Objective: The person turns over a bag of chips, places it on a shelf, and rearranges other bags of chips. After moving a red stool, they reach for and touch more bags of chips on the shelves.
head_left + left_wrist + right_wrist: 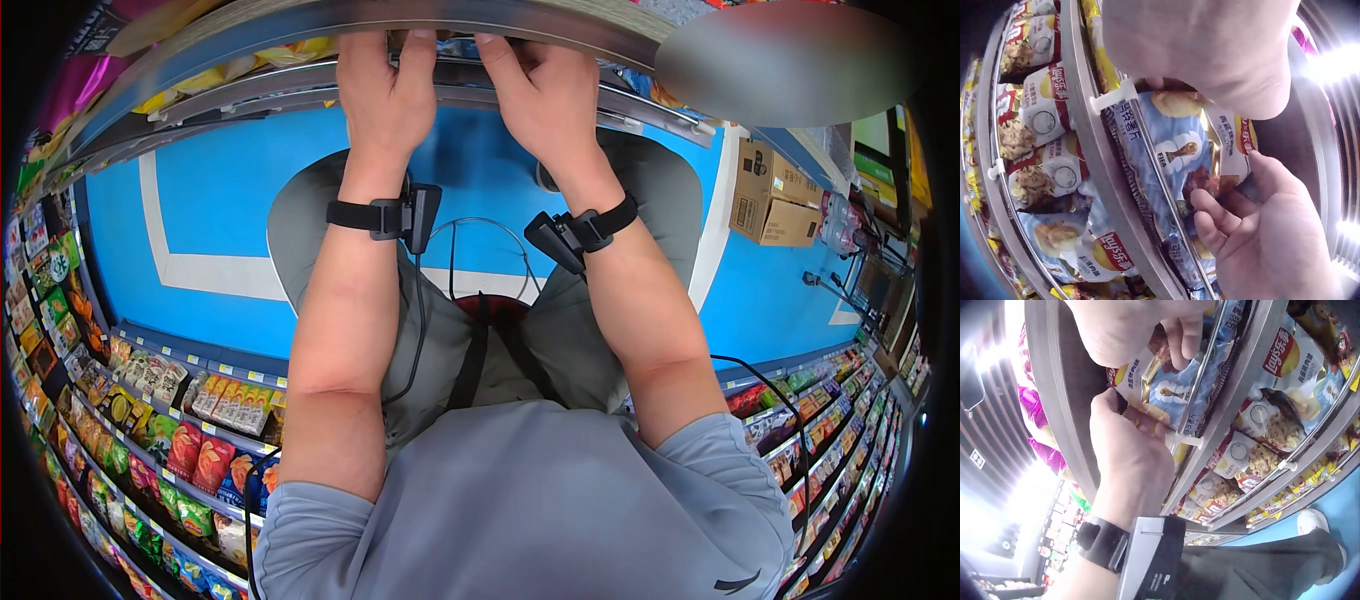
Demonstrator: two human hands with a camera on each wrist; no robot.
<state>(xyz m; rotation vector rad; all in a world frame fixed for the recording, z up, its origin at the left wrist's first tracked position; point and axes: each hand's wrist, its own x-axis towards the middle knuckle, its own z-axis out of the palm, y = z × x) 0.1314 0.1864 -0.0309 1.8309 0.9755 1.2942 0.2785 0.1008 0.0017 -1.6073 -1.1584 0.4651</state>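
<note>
Both hands reach in under the upper shelf edge. Between them a blue and white chip bag [1175, 147] with a gold trophy print lies behind a wire rail, its far part hidden. The left hand [383, 105], large at the top of the left wrist view, has its thumb and bent fingers around one side of the bag [1169, 394], as the right wrist view shows. Opposite it, the right hand [548, 105] grips the other side, thumb by the red and yellow logo and fingers curled against the front [1279, 237].
Lower tiers hold more chip bags [1291, 359] behind metal rails [1238, 428]. The upper shelf board [560, 32] overhangs the hands. Cardboard boxes [775, 195] stand on the blue floor [215, 210] at the right, and stocked snack shelves [190, 400] are behind the person.
</note>
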